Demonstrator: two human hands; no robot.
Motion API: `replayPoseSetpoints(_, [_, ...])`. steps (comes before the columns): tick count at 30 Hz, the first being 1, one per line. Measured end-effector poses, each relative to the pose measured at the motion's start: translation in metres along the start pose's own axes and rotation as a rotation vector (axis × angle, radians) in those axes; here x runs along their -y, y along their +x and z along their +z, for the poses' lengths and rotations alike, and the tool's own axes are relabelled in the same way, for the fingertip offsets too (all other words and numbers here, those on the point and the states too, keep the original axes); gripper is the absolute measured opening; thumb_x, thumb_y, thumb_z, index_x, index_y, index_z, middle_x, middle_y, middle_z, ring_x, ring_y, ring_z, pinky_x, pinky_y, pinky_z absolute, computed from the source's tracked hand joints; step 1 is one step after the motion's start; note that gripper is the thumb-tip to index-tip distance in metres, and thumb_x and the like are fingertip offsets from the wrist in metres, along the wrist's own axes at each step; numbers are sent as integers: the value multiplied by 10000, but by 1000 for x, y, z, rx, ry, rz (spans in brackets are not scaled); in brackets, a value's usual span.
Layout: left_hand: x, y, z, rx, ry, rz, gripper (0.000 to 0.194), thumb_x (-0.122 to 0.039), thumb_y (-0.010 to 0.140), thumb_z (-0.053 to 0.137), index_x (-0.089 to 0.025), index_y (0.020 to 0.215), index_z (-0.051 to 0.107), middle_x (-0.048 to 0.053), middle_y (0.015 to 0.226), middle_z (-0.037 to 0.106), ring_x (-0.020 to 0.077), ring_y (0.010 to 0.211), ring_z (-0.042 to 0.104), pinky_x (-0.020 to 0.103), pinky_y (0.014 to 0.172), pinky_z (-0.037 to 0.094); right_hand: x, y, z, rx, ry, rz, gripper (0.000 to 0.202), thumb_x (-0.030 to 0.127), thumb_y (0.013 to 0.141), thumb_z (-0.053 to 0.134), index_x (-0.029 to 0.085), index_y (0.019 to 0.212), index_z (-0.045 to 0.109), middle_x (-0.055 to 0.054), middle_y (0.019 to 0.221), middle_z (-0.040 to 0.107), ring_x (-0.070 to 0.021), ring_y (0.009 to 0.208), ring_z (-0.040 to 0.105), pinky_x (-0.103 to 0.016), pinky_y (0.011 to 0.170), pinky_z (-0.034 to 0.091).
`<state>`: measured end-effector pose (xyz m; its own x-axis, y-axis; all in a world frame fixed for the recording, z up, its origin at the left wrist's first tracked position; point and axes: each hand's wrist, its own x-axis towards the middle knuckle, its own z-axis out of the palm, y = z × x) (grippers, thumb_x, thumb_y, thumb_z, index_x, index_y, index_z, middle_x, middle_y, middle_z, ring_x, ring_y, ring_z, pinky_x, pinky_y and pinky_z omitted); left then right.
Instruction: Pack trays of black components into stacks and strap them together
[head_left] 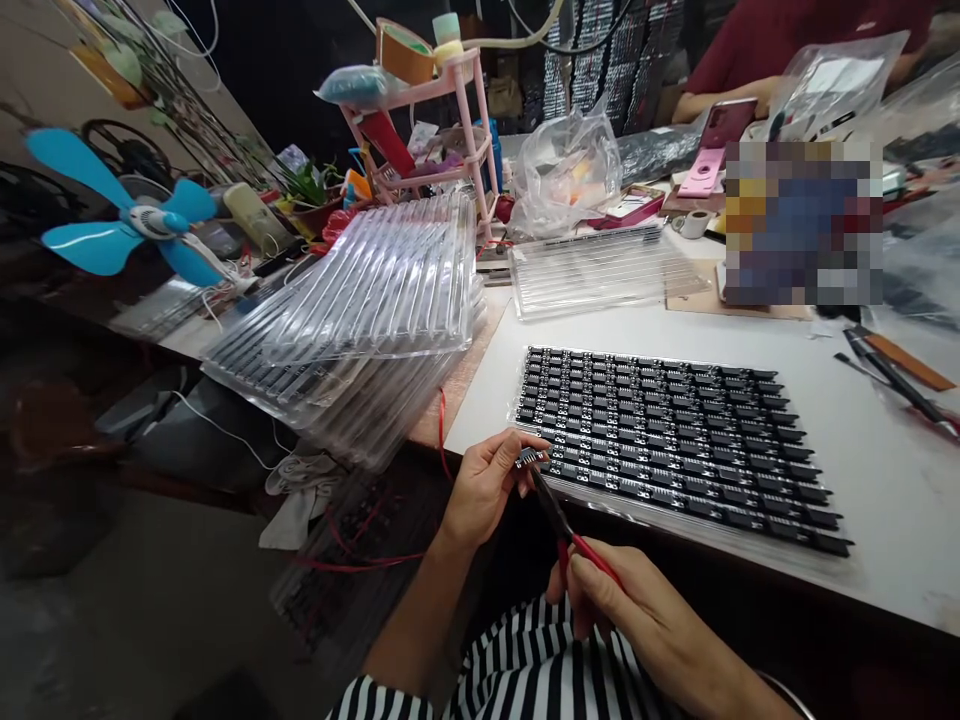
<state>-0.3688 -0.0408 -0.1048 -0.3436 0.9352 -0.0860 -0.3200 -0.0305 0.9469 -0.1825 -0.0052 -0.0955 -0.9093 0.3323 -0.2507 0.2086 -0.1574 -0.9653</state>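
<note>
From afar I see a small, cluttered electronics workshop. Rows of small black circuit boards [675, 440] lie on a white worktop [900, 490], with red-handled pliers [596, 560] held at its near edge. To the left I find a pile of clear plastic trays [375, 290]. Behind them, a pink rack [466, 125] carries a roll of brown tape [409, 52]. A person in a dark red shirt [780, 45] is at the far side, near clear plastic bags [840, 80].
</note>
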Motion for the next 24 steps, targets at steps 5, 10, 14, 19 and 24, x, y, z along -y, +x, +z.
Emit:
replayPoseSetpoints(5, [-1,1,3,-17,1,-31,341,-431,870,561,-119,890,696,52,732,601,86,575,479,203,494,330,-2,2,-1,-23,-32,6,413,490,955,336,176,821,568,-4,704,539,-117,659,487,-223,623,390])
replayPoseSetpoints(10, [0,2,2,-6,24,-14,338,-429,877,548,-125,896,695,49,720,584,92,577,474,205,485,329,-4,1,-2,-26,-52,25,406,491,957,329,181,827,558,-1,727,531,-117,674,489,-228,635,395])
replayPoseSetpoints(14, [2,2,0,3,59,3,335,-433,880,540,-136,908,692,44,736,572,89,580,457,206,494,325,-5,1,-2,-39,-82,27,403,496,954,332,186,819,551,-3,751,534,-119,687,482,-230,642,392])
replayPoseSetpoints(19, [3,2,-3,15,83,32,318,-411,894,526,-138,915,688,44,778,570,85,592,456,208,509,335,-6,3,-2,-52,-109,31,417,508,949,327,186,802,548,-13,752,535,-131,698,474,-238,644,392])
replayPoseSetpoints(24, [2,1,-1,9,98,56,314,-393,907,507,-130,920,679,47,774,564,95,612,472,215,509,338,-10,3,-1,-78,-167,27,400,497,953,318,190,771,501,-6,729,498,-127,673,447,-241,634,386])
